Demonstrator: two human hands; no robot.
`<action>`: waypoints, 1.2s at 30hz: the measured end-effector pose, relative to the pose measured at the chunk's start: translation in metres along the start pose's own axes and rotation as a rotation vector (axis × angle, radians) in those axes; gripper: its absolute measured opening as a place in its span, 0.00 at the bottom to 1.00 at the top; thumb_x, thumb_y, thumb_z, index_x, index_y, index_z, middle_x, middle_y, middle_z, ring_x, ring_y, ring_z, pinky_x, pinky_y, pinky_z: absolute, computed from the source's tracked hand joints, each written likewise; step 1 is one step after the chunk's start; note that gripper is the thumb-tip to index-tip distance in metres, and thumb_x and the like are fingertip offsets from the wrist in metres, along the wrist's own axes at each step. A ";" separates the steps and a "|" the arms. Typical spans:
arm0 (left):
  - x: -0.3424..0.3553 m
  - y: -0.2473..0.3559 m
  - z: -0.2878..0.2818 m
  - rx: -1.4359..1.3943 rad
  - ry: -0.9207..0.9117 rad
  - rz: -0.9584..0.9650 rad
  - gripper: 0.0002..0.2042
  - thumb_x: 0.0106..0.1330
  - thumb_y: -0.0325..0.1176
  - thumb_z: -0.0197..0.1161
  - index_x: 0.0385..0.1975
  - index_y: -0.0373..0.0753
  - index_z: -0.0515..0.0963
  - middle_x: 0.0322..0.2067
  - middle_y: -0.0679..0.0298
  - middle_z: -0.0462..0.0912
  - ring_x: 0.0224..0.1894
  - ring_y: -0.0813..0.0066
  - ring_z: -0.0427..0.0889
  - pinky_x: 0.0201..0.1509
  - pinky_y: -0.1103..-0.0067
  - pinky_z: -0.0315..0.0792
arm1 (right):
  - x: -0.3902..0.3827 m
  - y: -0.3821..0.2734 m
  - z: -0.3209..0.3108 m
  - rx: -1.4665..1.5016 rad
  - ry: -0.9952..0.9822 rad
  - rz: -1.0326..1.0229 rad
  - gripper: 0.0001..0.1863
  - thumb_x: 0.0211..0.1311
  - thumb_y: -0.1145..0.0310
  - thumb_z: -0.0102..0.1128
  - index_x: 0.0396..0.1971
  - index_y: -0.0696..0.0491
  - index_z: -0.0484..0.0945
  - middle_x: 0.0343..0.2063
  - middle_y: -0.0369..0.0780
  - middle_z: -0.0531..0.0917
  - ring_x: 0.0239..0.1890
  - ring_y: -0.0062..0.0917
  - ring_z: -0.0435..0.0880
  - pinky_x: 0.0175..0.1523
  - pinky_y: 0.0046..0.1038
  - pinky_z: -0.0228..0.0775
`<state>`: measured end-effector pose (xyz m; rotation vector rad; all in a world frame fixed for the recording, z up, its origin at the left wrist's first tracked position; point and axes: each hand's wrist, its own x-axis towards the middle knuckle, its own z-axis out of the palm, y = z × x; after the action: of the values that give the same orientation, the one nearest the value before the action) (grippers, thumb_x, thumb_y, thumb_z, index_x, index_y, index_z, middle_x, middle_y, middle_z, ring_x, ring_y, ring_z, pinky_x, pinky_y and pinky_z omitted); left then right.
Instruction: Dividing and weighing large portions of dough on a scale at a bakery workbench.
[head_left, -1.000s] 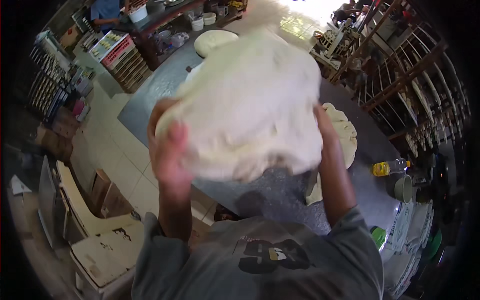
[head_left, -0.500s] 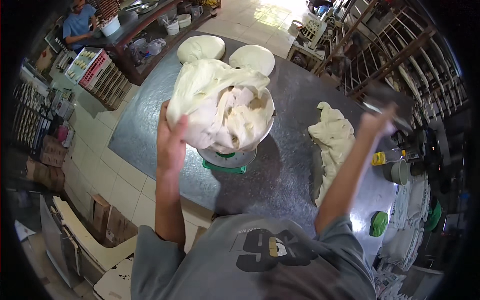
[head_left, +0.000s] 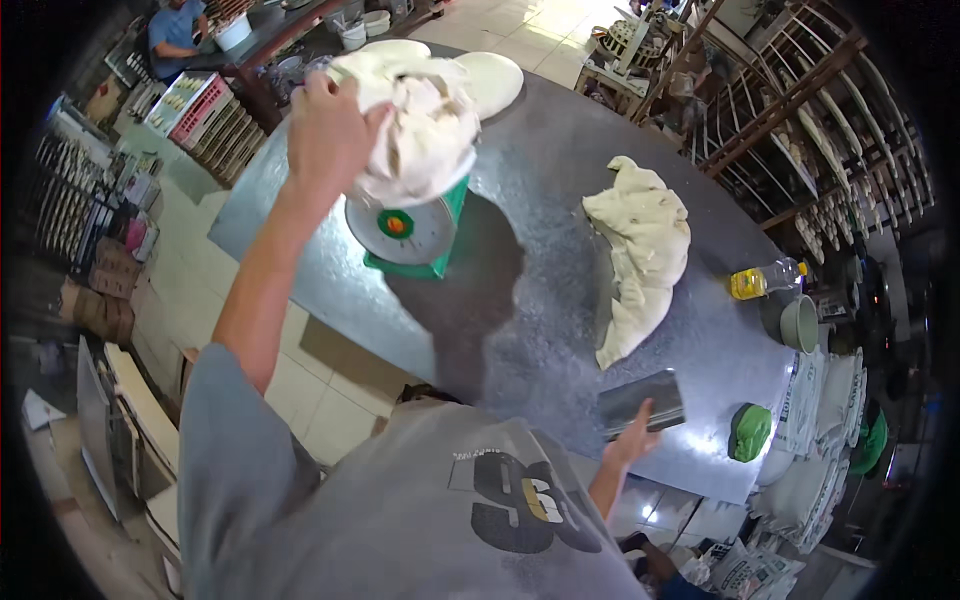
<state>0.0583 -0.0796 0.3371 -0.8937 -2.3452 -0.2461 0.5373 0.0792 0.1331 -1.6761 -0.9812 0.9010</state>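
Observation:
My left hand (head_left: 330, 140) grips the side of a large, lumpy mass of pale dough (head_left: 420, 135) sitting atop a green dial scale (head_left: 405, 230). Smooth dough rounds (head_left: 490, 80) lie behind it on the steel table (head_left: 530, 260). A long, folded piece of dough (head_left: 640, 250) lies to the right. My right hand (head_left: 635, 435) is low on the right, fingers closed on a flat metal scraper (head_left: 640, 400) held over the table.
An oil bottle (head_left: 750, 282), a pale green cup (head_left: 800, 325) and a green bundle (head_left: 750, 430) sit along the right edge. Wooden racks (head_left: 800, 120) stand at right. Stacked crates (head_left: 200, 140) and a person in blue (head_left: 172, 45) are at upper left.
The dough that both hands held up now rests on the scale under my left hand. My right hand left it, took hold of the scraper and moved down toward my body.

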 end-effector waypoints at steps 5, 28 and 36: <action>-0.034 0.026 0.012 -0.655 0.137 -0.265 0.45 0.57 0.49 0.65 0.69 0.34 0.48 0.54 0.37 0.69 0.52 0.39 0.73 0.55 0.52 0.66 | -0.004 0.036 -0.022 0.127 -0.237 -0.053 0.19 0.59 0.64 0.65 0.44 0.62 0.76 0.37 0.42 0.81 0.33 0.24 0.80 0.40 0.22 0.73; -0.301 0.371 0.138 -1.329 -0.179 -0.171 0.20 0.59 0.25 0.58 0.54 0.34 0.73 0.52 0.60 0.79 0.52 0.62 0.78 0.55 0.76 0.72 | 0.122 -0.033 0.047 -0.614 -0.748 -0.699 0.22 0.58 0.56 0.64 0.40 0.62 0.79 0.33 0.49 0.83 0.34 0.37 0.82 0.39 0.33 0.73; -0.307 0.349 0.125 -1.399 -0.144 -0.287 0.12 0.58 0.27 0.62 0.42 0.32 0.79 0.37 0.61 0.84 0.32 0.62 0.81 0.39 0.73 0.73 | 0.084 -0.092 0.126 -0.869 -0.916 -0.936 0.18 0.57 0.64 0.62 0.43 0.61 0.78 0.34 0.48 0.84 0.34 0.38 0.82 0.40 0.33 0.72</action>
<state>0.4076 0.0638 0.0380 -1.1077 -2.1924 -2.1382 0.4407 0.2207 0.1776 -1.0635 -2.7717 0.5591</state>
